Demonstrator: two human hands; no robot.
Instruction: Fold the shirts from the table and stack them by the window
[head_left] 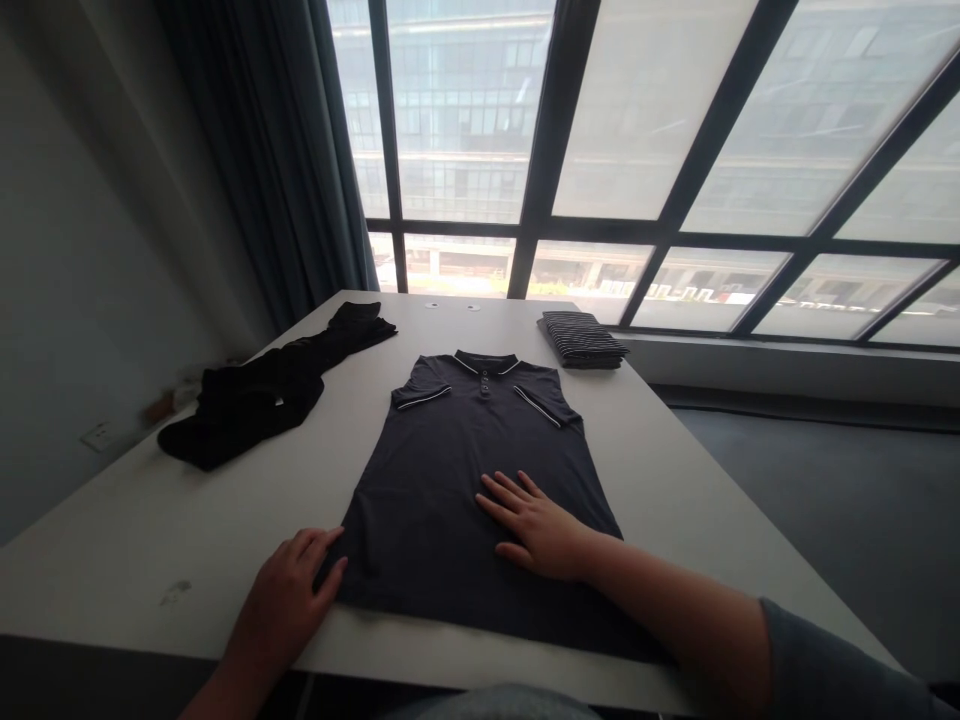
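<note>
A dark grey polo shirt (450, 460) lies spread flat, front up, its collar pointing to the window and its hem near the table's front edge. White lines trim its collar and sleeves, and the sleeves are laid inward on the front. My right hand (536, 530) rests flat on the lower front with its fingers spread, holding nothing. At the shirt's lower left edge is my left hand (289, 590), its thumb and forefinger apart and touching the cloth there; no grip on it shows.
On the white table (187, 530), a crumpled black garment (262, 395) lies at the left. A folded striped garment (581, 338) sits near the right edge. Beyond the table stand a window (465, 120) and a dark curtain (262, 140); a wall is at the left.
</note>
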